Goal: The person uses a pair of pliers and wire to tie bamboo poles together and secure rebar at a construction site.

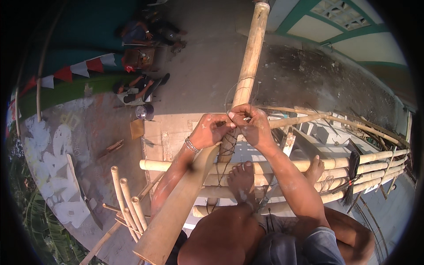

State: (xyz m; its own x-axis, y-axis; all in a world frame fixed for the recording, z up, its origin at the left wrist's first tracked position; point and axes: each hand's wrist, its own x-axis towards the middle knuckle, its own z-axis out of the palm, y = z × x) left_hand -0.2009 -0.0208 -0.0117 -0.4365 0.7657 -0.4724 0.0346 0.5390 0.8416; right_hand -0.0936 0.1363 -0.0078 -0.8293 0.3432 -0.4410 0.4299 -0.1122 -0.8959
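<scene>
My left hand (pixel 212 131), with a beaded bracelet at the wrist, is closed, its thumb and fingers pinched on a thin wire. Just beside it, my right hand (pixel 252 126) is also closed in a pinch on the wire; the fingers hide the exact grip. A loose loop of the wire (pixel 227 98) curves beyond my hands against a thick bamboo pole (pixel 252 48). Below my hands, dark crisscrossed lashing (pixel 228 143) wraps the pole joint. A second thick bamboo pole (pixel 176 212) slants from this joint toward the lower left, passing by my left forearm.
My bare feet rest on a platform of horizontal bamboo poles (pixel 300 165), high above the ground. Upright bamboo ends (pixel 123 181) stand at left. Dark strands (pixel 353 170) hang over the poles at right. Below sit people near a bucket (pixel 145 112) and a table (pixel 139 58).
</scene>
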